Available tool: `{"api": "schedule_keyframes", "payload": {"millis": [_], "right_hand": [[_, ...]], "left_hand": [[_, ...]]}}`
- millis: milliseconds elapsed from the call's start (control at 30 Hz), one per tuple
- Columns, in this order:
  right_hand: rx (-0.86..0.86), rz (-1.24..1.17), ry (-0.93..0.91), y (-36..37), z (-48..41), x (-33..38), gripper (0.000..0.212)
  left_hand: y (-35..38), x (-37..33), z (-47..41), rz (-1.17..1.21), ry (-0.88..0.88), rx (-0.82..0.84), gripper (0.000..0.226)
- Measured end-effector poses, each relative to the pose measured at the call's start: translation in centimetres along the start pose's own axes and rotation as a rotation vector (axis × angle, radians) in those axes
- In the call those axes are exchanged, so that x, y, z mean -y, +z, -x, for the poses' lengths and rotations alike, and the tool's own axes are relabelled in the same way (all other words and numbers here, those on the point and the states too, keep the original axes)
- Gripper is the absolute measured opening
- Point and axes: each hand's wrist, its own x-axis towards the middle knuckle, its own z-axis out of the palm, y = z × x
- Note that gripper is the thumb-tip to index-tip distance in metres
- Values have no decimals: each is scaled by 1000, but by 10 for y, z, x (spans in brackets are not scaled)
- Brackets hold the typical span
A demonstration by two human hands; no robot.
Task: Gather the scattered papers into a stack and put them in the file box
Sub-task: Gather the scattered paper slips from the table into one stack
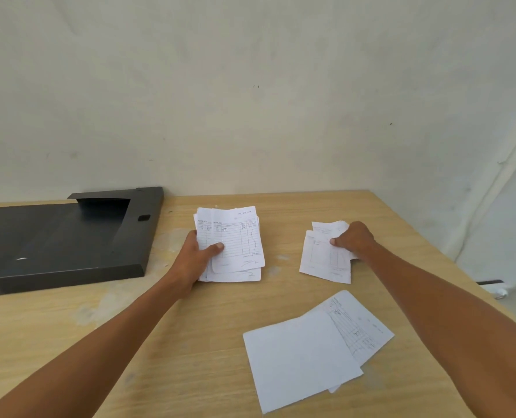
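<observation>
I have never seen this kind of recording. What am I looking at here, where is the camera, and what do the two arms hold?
There is no machine here: these are a person's two bare arms. The single picture comes from a camera worn on the person's head, which looks forward and down at a wooden table. The left hand grips a stack of papers, with the thumb on top. The right hand pinches a few loose sheets, which partly lie on the table. Two more sheets lie overlapping nearer to the person, and no hand touches them. On the left part of the table lies a dark file box, where the papers should go.
</observation>
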Motion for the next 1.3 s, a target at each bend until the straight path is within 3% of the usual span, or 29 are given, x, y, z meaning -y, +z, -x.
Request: {"api": "schedule_keyframes", "payload": {"millis": [67, 167, 367, 433, 533, 600, 700, 800, 1000, 1100, 1233, 1300], "right_hand": [[1, 58, -14, -2, 4, -5, 43], [-15, 48, 8, -1, 5, -10, 45], [33, -324, 16, -8, 15, -4, 85], [47, -462, 5, -14, 16, -3, 76], [42, -588, -115, -24, 26, 4, 35], [82, -706, -179, -33, 37, 15, 28], [296, -843, -295, -45, 59, 35, 25], [369, -735, -386, -35, 83, 54, 22], [103, -566, -280, 28, 112, 74, 26], [81, -544, -280, 44, 126, 79, 28], [252, -476, -362, 40, 132, 68, 34], [414, -255, -410, 22, 131, 50, 42]], "left_hand": [[2, -1, 2, -7, -1, -7, 55], [4, -2, 4, -7, -1, -12, 53], [5, -3, 8, 2, -7, -14, 54], [6, -3, 9, 2, -9, -12, 54], [7, -6, 10, 13, -18, -18, 52], [9, -9, 9, 37, -23, -26, 51], [15, -14, 12, 97, -29, -14, 47], [26, -20, 17, 154, -24, 27, 43], [46, -31, 35, 267, 19, 180, 38], [46, -33, 39, 186, 55, 200, 51], [35, -23, 34, 82, 22, 94, 55], [29, -13, 30, 107, -14, 72, 58]]}}
